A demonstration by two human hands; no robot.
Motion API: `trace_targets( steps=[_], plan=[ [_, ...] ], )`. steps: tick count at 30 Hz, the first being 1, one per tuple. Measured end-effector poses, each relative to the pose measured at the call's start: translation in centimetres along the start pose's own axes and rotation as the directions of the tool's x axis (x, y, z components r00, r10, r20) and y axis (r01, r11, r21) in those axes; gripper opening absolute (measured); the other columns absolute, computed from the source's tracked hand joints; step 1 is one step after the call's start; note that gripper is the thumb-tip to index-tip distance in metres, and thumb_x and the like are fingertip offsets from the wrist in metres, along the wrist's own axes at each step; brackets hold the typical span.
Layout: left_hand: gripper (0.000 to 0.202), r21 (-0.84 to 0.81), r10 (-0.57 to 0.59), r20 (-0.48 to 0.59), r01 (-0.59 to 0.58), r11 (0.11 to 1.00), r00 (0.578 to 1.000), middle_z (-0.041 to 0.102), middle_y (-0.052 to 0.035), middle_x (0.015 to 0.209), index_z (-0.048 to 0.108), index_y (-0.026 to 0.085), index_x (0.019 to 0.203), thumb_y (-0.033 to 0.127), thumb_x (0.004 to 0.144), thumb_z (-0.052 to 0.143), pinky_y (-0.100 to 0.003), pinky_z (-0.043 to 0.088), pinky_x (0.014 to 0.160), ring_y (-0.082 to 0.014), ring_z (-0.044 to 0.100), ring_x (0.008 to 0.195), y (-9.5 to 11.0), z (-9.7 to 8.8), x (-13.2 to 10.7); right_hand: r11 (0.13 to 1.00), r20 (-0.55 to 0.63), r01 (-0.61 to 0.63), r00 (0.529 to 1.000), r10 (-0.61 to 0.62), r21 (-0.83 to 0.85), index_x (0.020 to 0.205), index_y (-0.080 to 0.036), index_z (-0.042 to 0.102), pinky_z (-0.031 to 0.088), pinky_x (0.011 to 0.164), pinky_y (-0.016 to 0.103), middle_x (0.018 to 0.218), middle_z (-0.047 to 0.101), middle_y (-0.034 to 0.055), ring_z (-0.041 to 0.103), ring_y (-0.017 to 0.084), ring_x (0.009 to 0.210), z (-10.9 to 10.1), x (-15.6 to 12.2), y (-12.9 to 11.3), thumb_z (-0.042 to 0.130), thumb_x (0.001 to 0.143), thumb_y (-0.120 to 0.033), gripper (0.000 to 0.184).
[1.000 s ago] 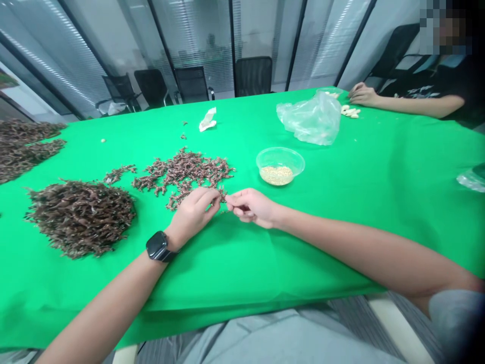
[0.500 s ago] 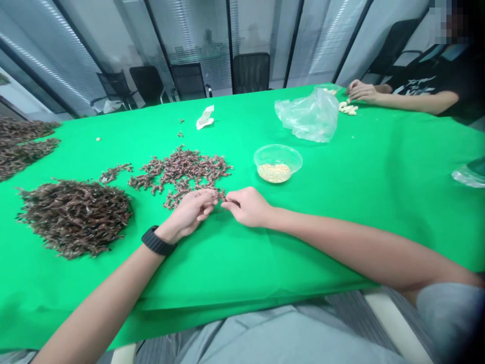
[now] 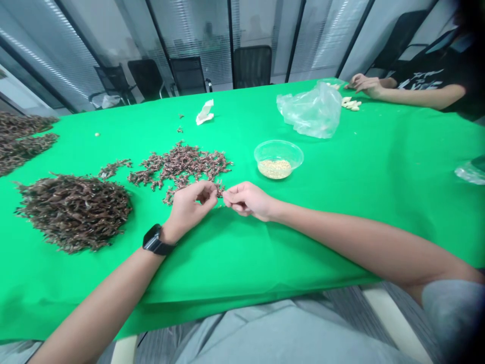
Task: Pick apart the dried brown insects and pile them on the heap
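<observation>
My left hand [image 3: 191,205] and my right hand [image 3: 248,200] meet fingertip to fingertip just above the green table cloth [image 3: 242,242], both pinched on a small brown pod between them. A black watch [image 3: 153,240] sits on my left wrist. Right behind the hands lies a loose scatter of small brown pods [image 3: 182,166]. A bigger heap of brown pods [image 3: 74,210] lies to the left. A clear plastic bowl [image 3: 278,158] with pale seeds in it stands behind my right hand.
A crumpled clear plastic bag [image 3: 312,111] lies further back. Another person's hands [image 3: 364,85] rest at the far right by pale peeled pieces [image 3: 350,103]. More brown piles [image 3: 22,141] lie at the left edge. A white scrap [image 3: 205,112] lies far back. Office chairs [image 3: 252,65] stand behind the table.
Both hands have lifted slightly off the cloth and kept their pinch together; my left fingers have curled in more. The view shifted a little.
</observation>
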State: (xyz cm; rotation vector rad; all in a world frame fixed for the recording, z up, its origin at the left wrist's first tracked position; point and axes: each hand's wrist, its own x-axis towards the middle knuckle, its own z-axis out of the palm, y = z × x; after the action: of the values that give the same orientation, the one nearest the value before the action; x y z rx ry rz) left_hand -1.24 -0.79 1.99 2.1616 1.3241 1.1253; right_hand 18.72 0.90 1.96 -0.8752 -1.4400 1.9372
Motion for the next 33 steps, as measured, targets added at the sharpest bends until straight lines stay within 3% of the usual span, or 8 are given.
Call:
trace_targets(
  steps=[5,8,12,24,29,33],
  plan=[
    [0.019,-0.055,-0.081,0.041,0.084,0.995,0.996,0.068,-0.0019,0.071,0.069,0.017,0.088,0.036,0.090,0.064,-0.022,0.043,0.056,-0.0117,0.057,0.059,-0.3,0.0,0.2,0.936,-0.056,0.186,0.976,-0.212,-0.298,0.064,-0.016,0.061,0.028,0.044,0.023,0.045,0.051,-0.0044,0.036,0.007,0.040,-0.5,0.4,0.5,0.069,0.080,-0.061,0.049],
    [0.022,-0.068,-0.102,0.041,0.104,0.992,0.994,0.068,-0.0019,0.070,0.072,0.017,0.089,0.037,0.091,0.064,-0.022,0.041,0.054,-0.0115,0.055,0.058,-0.4,0.3,0.2,0.870,-0.094,0.216,0.954,-0.284,-0.444,0.064,-0.016,0.062,0.029,0.047,0.024,0.046,0.051,-0.0039,0.038,0.008,0.044,-0.4,0.4,0.9,0.065,0.084,-0.062,0.050],
    [0.021,-0.074,-0.099,0.016,0.100,0.992,0.995,0.068,-0.0021,0.072,0.074,0.016,0.087,0.035,0.090,0.065,-0.022,0.042,0.057,-0.0118,0.055,0.060,-0.4,0.4,0.1,0.839,-0.095,0.231,0.944,-0.316,-0.493,0.064,-0.016,0.062,0.028,0.049,0.024,0.047,0.050,-0.0033,0.039,0.009,0.047,-0.2,0.2,1.2,0.063,0.087,-0.061,0.050],
    [0.016,-0.023,-0.052,-0.019,0.052,0.998,0.998,0.072,-0.0027,0.074,0.075,0.016,0.083,0.028,0.088,0.065,-0.023,0.045,0.058,-0.0123,0.060,0.061,-0.2,0.5,-0.1,0.920,-0.117,0.181,0.965,-0.234,-0.348,0.062,-0.016,0.063,0.033,0.048,0.024,0.045,0.052,-0.0035,0.039,0.007,0.042,0.4,-0.1,0.6,0.067,0.083,-0.062,0.051],
    [0.014,0.149,0.119,-0.025,-0.114,0.982,0.993,0.073,-0.0022,0.076,0.075,0.018,0.086,0.023,0.090,0.063,-0.023,0.048,0.065,-0.0124,0.063,0.064,0.0,0.3,-0.1,0.984,-0.130,0.087,0.986,-0.107,-0.157,0.061,-0.016,0.062,0.022,0.040,0.022,0.041,0.048,-0.0057,0.031,0.005,0.037,0.8,-0.4,0.1,0.074,0.078,-0.059,0.048],
    [0.017,0.339,0.311,0.065,-0.314,0.887,0.948,0.076,-0.0049,0.084,0.075,0.020,0.094,0.024,0.095,0.058,-0.025,0.050,0.072,-0.0152,0.068,0.074,-0.7,-0.3,-0.1,0.999,-0.083,-0.026,0.996,0.028,0.022,0.063,-0.016,0.060,0.016,0.035,0.021,0.041,0.044,-0.0074,0.026,0.004,0.035,0.7,-0.4,-0.1,0.077,0.078,-0.053,0.044]
  ],
)
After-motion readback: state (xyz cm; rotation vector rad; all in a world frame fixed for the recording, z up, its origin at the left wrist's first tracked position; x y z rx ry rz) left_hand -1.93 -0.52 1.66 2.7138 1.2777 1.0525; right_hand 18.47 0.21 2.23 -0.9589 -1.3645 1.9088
